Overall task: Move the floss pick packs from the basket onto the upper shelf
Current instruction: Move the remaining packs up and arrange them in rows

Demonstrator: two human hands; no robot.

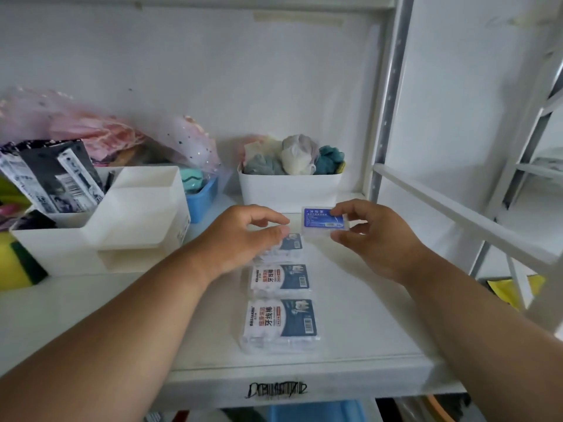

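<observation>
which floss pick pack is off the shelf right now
The blue-labelled pack, pinched by the right hand in front of the white bin. The other three lie in a row on the shelf, the farthest under the left hand.
</observation>
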